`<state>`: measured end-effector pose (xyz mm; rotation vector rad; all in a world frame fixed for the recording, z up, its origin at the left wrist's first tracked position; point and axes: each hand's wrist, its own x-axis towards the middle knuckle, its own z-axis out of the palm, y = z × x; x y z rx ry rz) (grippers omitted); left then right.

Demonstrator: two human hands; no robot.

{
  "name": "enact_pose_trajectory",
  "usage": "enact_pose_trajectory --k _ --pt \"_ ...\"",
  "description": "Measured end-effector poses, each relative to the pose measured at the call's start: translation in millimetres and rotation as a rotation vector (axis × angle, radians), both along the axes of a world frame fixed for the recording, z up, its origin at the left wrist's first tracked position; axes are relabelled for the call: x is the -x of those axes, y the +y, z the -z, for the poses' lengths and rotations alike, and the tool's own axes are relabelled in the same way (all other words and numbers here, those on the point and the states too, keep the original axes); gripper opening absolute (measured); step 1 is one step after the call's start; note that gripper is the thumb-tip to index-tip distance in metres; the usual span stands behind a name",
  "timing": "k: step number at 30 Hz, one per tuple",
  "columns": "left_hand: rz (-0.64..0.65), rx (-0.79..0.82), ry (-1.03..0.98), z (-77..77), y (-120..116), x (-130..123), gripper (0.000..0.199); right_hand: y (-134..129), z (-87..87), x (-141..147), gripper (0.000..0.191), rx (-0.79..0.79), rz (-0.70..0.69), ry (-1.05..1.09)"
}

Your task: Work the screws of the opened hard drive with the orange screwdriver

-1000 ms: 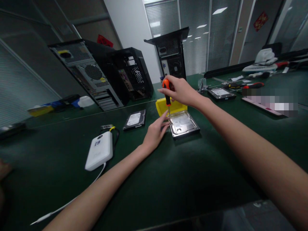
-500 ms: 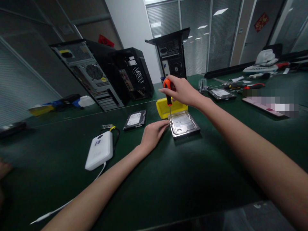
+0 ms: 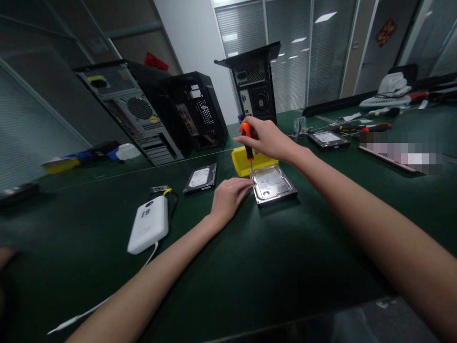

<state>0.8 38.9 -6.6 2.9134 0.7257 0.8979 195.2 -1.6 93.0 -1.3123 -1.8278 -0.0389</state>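
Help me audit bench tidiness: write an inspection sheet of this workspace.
Surface: green table, faintly reflective.
Job's things: silver drive lying flat; screwdriver near upright, shaft reaching down to the drive's left side.
Clutter: two more drives, yellow case behind the silver drive, white device, red-handled tool.
Hands: left hand, fingertips at the silver drive's left edge; right hand, gripping the screwdriver's handle.
Cables: white cable from the white device, partly hidden by the left forearm.
Surroundings: PC towers behind, glass partitions beyond.
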Motion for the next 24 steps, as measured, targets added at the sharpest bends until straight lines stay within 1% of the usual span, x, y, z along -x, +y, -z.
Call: enact_pose_trajectory --k 3,10,17,24 --pt "-0.032 0.023 -0.015 0.3 -0.2 -0.1 0.020 0.0 1.0 0.8 0.023 0.007 -0.002 -0.003" --pt "-0.048 0.041 -0.042 2.2 1.4 -0.4 0.018 2.5 2.1 -2.7 0.026 -0.025 0.031 0.004" --pt "-0.075 0.116 -0.062 -0.2 0.8 -1.6 0.018 2.9 3.9 -1.7 0.027 0.010 0.026 0.002" --pt "-0.066 0.092 -0.050 0.3 0.7 -2.0 0.017 1.8 1.5 -1.9 0.025 0.024 0.014 0.016"
